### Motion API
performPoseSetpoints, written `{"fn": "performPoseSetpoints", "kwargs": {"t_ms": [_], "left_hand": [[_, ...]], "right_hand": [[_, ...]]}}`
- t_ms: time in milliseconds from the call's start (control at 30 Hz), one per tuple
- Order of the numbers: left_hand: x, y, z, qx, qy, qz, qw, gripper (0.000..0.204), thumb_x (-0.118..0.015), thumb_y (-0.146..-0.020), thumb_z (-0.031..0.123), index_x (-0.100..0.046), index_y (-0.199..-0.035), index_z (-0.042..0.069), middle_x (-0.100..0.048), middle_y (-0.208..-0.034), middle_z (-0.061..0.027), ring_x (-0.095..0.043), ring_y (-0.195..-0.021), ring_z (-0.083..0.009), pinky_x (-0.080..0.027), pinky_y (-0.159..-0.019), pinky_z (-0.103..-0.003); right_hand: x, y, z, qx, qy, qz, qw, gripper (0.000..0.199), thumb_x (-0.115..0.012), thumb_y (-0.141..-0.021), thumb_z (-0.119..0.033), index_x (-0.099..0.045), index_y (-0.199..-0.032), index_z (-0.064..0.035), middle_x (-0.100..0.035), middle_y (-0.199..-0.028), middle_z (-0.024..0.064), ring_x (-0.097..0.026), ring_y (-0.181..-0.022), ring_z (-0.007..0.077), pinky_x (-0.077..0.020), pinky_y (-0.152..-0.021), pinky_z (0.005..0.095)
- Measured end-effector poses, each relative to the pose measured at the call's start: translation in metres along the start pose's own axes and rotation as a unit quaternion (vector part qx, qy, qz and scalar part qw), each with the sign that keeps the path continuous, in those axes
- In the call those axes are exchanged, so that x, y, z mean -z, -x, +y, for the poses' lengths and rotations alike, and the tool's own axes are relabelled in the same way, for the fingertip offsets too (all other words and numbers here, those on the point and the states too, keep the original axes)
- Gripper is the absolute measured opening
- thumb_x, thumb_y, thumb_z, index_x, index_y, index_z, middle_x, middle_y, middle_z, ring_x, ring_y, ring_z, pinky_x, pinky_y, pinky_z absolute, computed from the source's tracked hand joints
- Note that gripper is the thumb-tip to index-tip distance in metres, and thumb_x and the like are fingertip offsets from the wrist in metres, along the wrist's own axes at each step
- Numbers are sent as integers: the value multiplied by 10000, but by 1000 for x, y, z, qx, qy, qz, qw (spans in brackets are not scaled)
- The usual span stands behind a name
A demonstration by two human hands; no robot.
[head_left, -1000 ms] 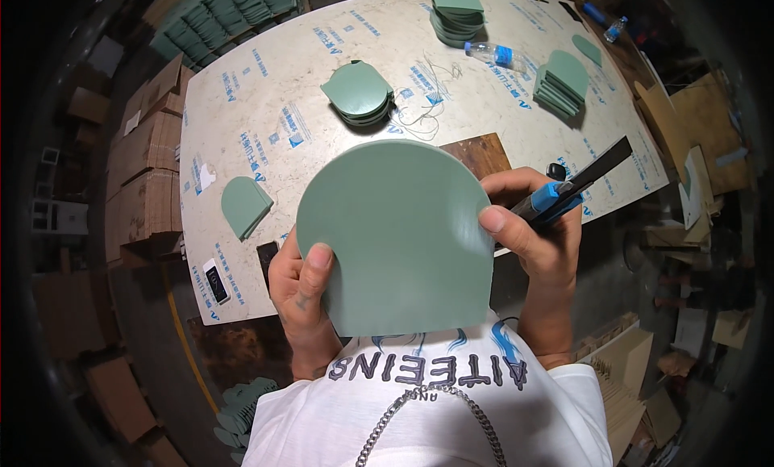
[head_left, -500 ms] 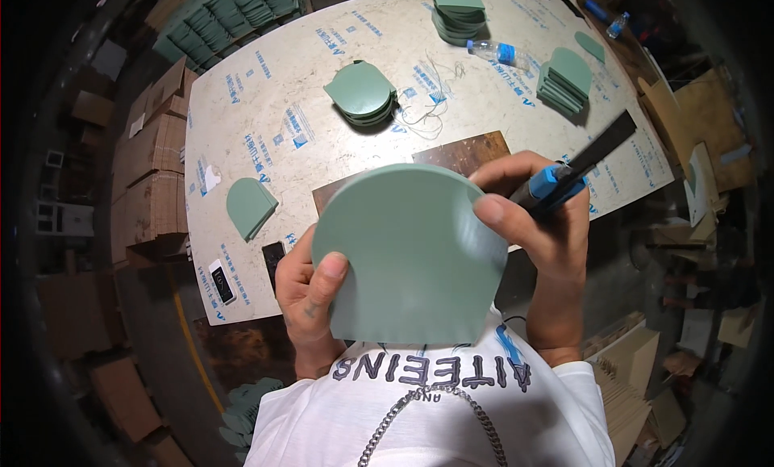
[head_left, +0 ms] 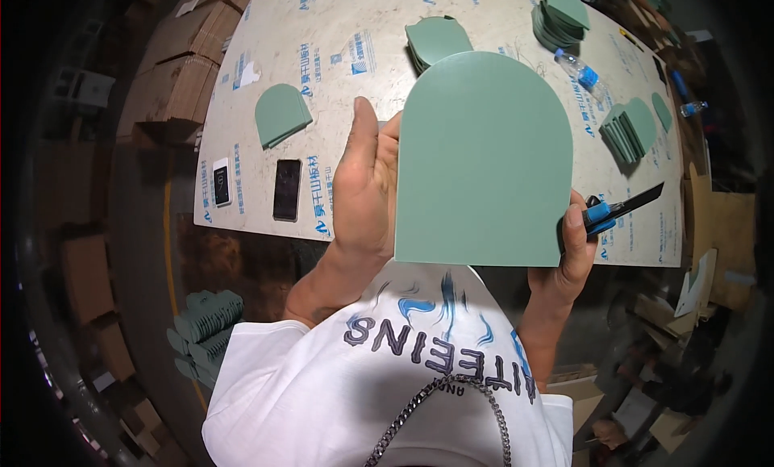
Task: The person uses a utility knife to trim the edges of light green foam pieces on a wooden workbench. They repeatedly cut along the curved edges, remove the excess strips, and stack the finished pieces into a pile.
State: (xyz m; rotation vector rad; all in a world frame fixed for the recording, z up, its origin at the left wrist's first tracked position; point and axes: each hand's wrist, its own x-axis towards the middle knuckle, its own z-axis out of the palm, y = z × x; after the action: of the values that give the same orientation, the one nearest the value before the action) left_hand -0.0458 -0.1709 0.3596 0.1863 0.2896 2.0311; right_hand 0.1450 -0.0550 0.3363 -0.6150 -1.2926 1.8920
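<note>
A flat green panel (head_left: 484,160) with a rounded top and a straight bottom edge is held up before my chest. My left hand (head_left: 367,185) is at its left edge, thumb stretched upward off the panel and the other fingers partly hidden behind it. Down at the lower right corner, my right hand (head_left: 574,245) grips the panel's edge, thumb in front. The same hand also holds a blue and black utility knife (head_left: 601,215), its dark blade pointing out to the right. Most of the right fingers are hidden behind the panel.
Stacks of similar green panels stand on the white table (head_left: 339,88): a middle stack (head_left: 439,39), a far stack (head_left: 560,15) and a right stack (head_left: 625,136). A small pile (head_left: 280,112), a phone (head_left: 287,189), a white device (head_left: 222,182) and a water bottle (head_left: 582,73) lie there too.
My left thumb has come off the panel's face. My right hand has gone from the upper right curve to the lower right corner. The view has shifted, uncovering the phone.
</note>
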Motion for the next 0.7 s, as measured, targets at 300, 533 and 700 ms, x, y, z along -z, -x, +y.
{"fn": "performPoseSetpoints", "kwargs": {"t_ms": [300, 533, 700], "left_hand": [[12, 2, -5, 0, -6, -7, 1000, 879, -159, -1039, 665, -426, -1461, -59, -576, -1369, -201, -581, -1236, -266, -464, -1063, -385], [13, -4, -6, -42, 5, 52, 998, 789, -228, -1063, 606, -376, -1466, -56, -508, -1439, -215, -509, -1322, -283, -410, -1119, -421], [39, -16, -16, -109, -264, 134, 949, 529, -422, -1087, 373, -458, -1401, -51, -642, -1205, -140, -641, -1077, -192, -528, -948, -302]], "right_hand": [[15, 4, 22, -63, -286, -59, 954, 435, -480, -1057, -404, -608, -1202, -14, -693, -1110, 110, -674, -1013, 196, -542, -895, 330], [15, 12, 15, -71, -123, -8, 990, 780, -797, -774, -247, -464, -1382, 112, -654, -1185, 172, -673, -1068, 235, -530, -991, 348], [12, 9, 6, -95, -104, -38, 989, 892, -834, -691, -194, -439, -1412, 149, -658, -1129, 182, -683, -979, 221, -561, -873, 311]]}}
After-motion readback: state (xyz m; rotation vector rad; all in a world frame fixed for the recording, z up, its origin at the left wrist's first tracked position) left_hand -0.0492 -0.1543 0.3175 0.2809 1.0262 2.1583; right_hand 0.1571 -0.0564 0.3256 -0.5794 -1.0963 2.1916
